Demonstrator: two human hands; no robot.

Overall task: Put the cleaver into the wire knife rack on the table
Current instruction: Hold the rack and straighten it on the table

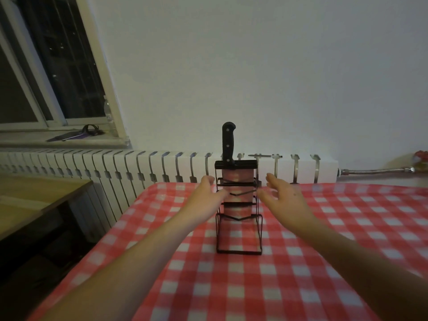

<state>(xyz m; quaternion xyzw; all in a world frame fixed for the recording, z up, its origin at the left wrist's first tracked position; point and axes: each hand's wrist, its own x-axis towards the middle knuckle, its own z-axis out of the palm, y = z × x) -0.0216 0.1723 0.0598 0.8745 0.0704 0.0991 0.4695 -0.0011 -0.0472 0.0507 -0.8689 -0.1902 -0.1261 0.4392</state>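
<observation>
The cleaver (228, 144) stands upright in the black wire knife rack (238, 232), its black riveted handle sticking out of the top slot and its wide blade showing behind the wires. The rack stands on the red-and-white checked tablecloth (254, 286). My left hand (205, 199) is just left of the rack, fingers spread, fingertips close to its side wires; I cannot tell if they touch. On the rack's right side my right hand (283, 196) hovers, fingers apart, holding nothing.
A white radiator (115, 165) runs along the wall behind the table, with a metal pipe (375, 170) at its right end. A window and sill with dark items (78, 134) are at the upper left. A wooden surface (34, 195) stands at the left.
</observation>
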